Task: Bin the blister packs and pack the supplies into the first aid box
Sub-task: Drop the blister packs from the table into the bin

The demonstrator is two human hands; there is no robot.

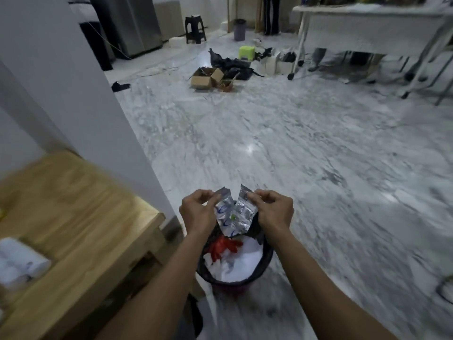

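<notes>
Foil blister packs [234,214] | pinched by left hand [199,212], right hand [274,212] | above bin [266,263] (already holding paper)

The print on the blister packs [232,215] is too smeared to read. Both forearms hide part of the bin [266,260]. White bundles [17,261] on the wooden table [81,204] are blurred and cut by the left edge.

Two bare forearms, no sleeves in view.
Left hand [199,212] and right hand [274,210]: no rings, watch, bands or gloves showing; fingers [255,200] uncovered, nails short as far as the blur allows; wrists plain.
</notes>
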